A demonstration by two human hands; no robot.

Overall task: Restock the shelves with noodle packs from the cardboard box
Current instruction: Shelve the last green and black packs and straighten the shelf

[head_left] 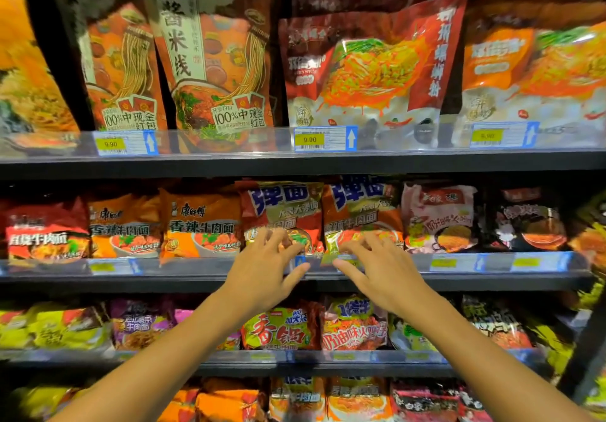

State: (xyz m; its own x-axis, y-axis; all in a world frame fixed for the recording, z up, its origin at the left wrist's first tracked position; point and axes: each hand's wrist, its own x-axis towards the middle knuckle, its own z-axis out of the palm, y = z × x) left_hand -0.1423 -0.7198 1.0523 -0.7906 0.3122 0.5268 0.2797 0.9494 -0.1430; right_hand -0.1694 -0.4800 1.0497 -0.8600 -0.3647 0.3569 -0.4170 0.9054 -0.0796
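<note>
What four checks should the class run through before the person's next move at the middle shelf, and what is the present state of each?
1. Both hands at the middle shelf: ok. The left hand and right hand reach its front edge.
2. Left pack with blue lettering upright: ok, with the left hand's fingers on its lower front.
3. Right pack seated behind the rail: not ok; its lower left corner hangs over the rail.
4. Hands free for the next pack: ok; the fingers are spread, gripping nothing.
5. Cardboard box within reach: cannot tell, it is out of view.
</note>
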